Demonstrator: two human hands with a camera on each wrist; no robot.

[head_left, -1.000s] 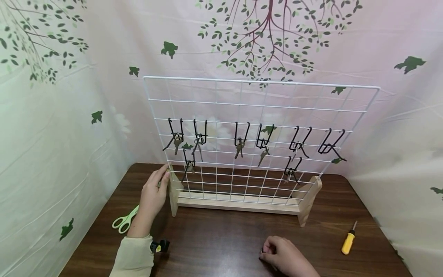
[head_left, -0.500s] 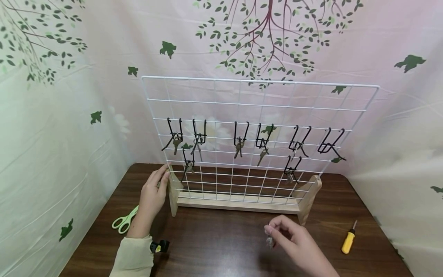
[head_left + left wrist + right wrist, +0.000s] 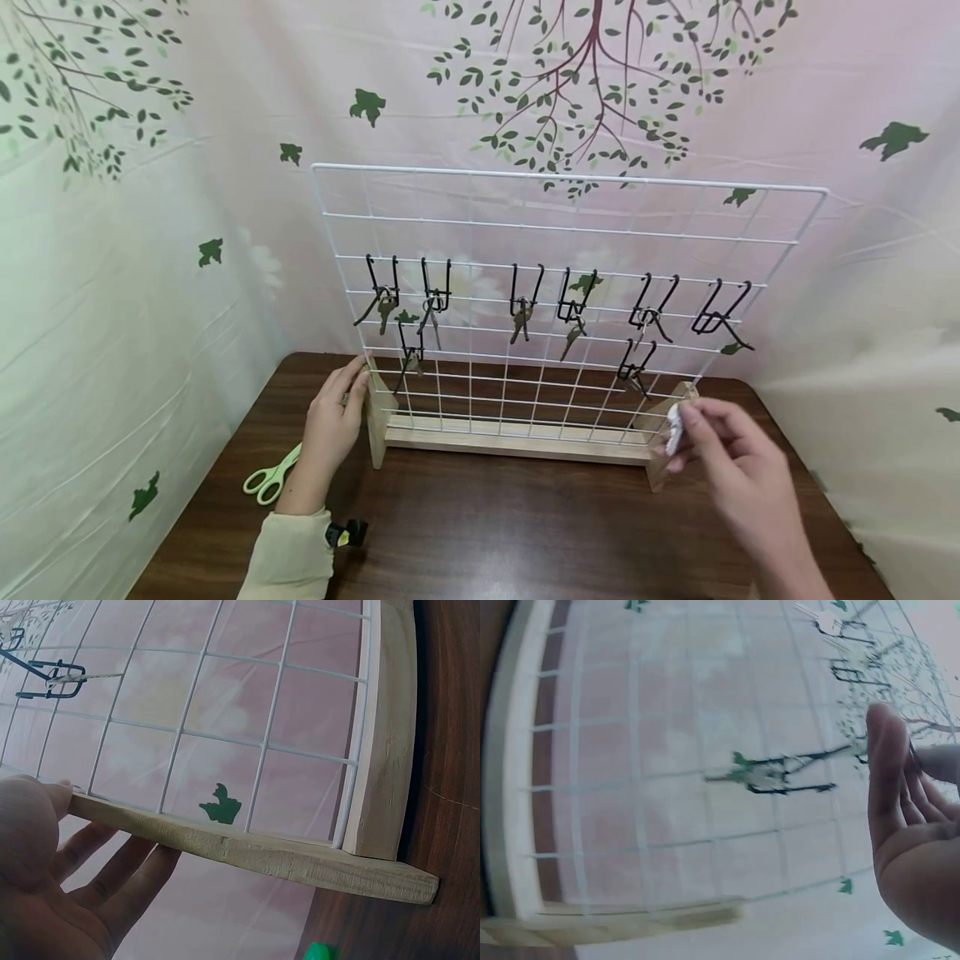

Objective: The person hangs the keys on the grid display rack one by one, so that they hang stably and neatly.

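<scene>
Nearest, at five o'clock in the head view, the right hand is raised, thumb and fingertips pinching a small pale key just before the rack's right wooden foot. At nine o'clock the left hand rests with straight fingers against the left wooden foot. Beyond stands the white wire grid, black hooks carrying keys. Green scissors lie at eight o'clock. Only the left wrist view shows the relaxed fingers under the foot's edge. A second ago the right hand lay low on the table; it has since risen toward the rack.
</scene>
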